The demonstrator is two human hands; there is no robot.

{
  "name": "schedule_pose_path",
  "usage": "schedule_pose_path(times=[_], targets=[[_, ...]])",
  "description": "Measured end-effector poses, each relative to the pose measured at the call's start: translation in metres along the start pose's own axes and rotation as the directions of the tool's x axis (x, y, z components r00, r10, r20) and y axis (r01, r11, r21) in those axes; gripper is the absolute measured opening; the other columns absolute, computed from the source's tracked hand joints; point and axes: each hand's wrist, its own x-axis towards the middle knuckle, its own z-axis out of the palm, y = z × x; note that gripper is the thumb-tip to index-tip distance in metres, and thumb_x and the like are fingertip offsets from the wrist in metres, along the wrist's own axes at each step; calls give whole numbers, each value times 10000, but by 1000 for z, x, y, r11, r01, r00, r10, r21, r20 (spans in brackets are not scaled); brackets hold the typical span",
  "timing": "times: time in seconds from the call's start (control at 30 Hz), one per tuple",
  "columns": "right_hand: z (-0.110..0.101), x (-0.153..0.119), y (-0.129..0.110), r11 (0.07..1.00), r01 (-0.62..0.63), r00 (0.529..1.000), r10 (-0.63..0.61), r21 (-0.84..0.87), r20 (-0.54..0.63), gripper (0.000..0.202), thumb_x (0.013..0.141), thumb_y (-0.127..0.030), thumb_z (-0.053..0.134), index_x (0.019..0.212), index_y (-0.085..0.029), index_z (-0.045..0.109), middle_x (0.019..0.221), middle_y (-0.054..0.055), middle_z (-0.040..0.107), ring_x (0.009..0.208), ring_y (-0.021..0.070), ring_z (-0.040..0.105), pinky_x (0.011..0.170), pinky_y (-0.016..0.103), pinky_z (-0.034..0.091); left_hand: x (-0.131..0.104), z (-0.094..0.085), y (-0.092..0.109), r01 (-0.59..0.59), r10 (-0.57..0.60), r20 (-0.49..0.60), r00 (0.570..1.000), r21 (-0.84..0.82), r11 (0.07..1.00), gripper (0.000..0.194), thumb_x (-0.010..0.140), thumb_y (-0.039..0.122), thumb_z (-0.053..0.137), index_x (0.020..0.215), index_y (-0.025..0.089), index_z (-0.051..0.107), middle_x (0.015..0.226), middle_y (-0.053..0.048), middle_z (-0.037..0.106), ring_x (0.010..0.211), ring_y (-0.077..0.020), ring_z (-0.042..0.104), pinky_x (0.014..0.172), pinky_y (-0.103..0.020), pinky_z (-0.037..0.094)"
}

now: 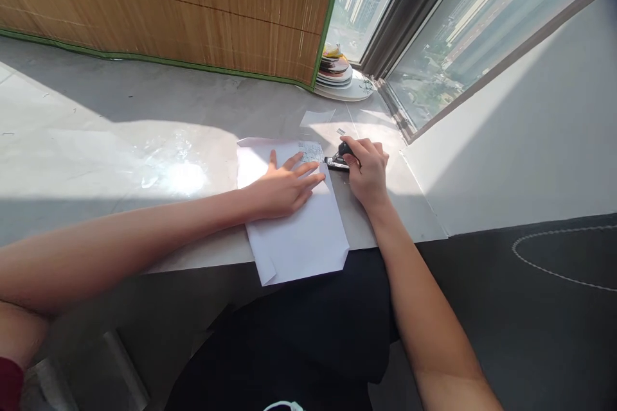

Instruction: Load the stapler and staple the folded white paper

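Note:
White paper sheets (308, 237) lie on the sill, their near edge hanging past its front and the corners slightly curled. Spread flat across them, my left hand (284, 189) presses down with its fingers apart. Under its fingertips, at the far right corner, is a small piece of paper with dark writing (311, 151). My right hand (369, 170) is closed around a black stapler (336, 163), whose front end meets the right edge of the paper beside the written piece. Whether the stapler's jaws are pressed together cannot be made out.
A blank paper scrap (317, 118) lies beyond the sheets, and a small staple strip (340, 131) is near the stapler. Stacked plates (335, 77) stand in the window corner. A bamboo blind (168, 6) hangs at the back. The wall (520, 122) rises on the right.

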Motion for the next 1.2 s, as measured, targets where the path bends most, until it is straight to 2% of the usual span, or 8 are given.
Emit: schedule_pose_path(times=[0.37, 0.5, 0.6, 0.77, 0.97, 1.07, 1.13, 1.2], targets=[[0, -6, 30, 978, -207, 974, 205, -8, -99, 314, 912, -265, 606, 1208, -235, 706, 1143, 122, 752, 1033, 308, 675, 891, 478, 561, 3, -2, -5, 28, -28, 46, 999, 3, 1000, 503, 1111, 363, 452, 1591, 392, 602, 1725, -68, 521, 1674, -406, 335, 1290, -844, 195], [-1, -2, 15, 972, -234, 959, 235, 24, -159, 308, 956, -285, 584, 1233, -240, 713, 1161, 134, 765, 1077, 319, 702, 911, 491, 578, 12, -3, -12, 53, -53, 57, 997, 18, 998, 466, 1094, 367, 519, 1546, 325, 624, 1744, -86, 488, 1658, -409, 348, 1290, -807, 263], [-3, 3, -14, 979, -184, 967, 197, 92, -159, 339, 995, -290, 575, 1307, -227, 692, 1242, 154, 759, 1143, 319, 701, 969, 494, 570, 18, -11, -17, 125, -129, -124, 984, -40, 991, 332, 1099, 319, 500, 1347, 220, 697, 1658, -147, 551, 1486, -357, 555, 1227, -627, 456], [6, 7, -74, 965, -75, 997, 71, 253, 28, 256, 973, -254, 643, 1218, -245, 718, 1143, 95, 794, 1047, 288, 716, 934, 436, 571, 18, -38, -55, 333, -388, -617, 685, -209, 919, 214, 1059, 192, 475, 903, 206, 621, 1121, -131, 667, 1030, -257, 658, 960, -397, 531], [24, 0, -102, 959, -17, 977, -44, 283, 208, 276, 973, -314, 767, 1239, -248, 731, 1144, 92, 796, 1038, 277, 705, 904, 391, 549, 14, -58, -121, 523, -719, -561, 411, -501, 690, 409, 983, 108, 485, 667, 240, 263, 684, 11, 310, 690, -171, 348, 682, -321, 319], [16, 0, -77, 959, 5, 993, -40, 284, 116, 331, 1062, -445, 678, 1315, -237, 729, 1163, 89, 792, 1060, 262, 694, 932, 366, 541, 12, -57, -131, 518, -814, -469, 343, -628, 581, 407, 956, 114, 482, 679, 240, 211, 684, 25, 213, 657, -156, 234, 622, -335, 207], [5, 1, -48, 969, -203, 979, 197, 140, 61, 427, 1158, -454, 449, 1121, -190, 783, 1005, 110, 781, 971, 261, 701, 884, 358, 530, 11, -55, -133, 494, -828, -447, 339, -664, 561, 401, 937, 126, 494, 680, 241, 209, 689, 26, 203, 654, -152, 206, 614, -343, 175], [-4, 2, -20, 878, -471, 873, 478, -87, 96, 554, 1168, -389, 342, 939, -157, 790, 875, 146, 752, 881, 281, 710, 795, 366, 506, 11, -54, -134, 469, -824, -442, 353, -679, 565, 401, 926, 161, 517, 680, 242, 211, 691, 26, 200, 652, -150, 195, 608, -344, 166]])
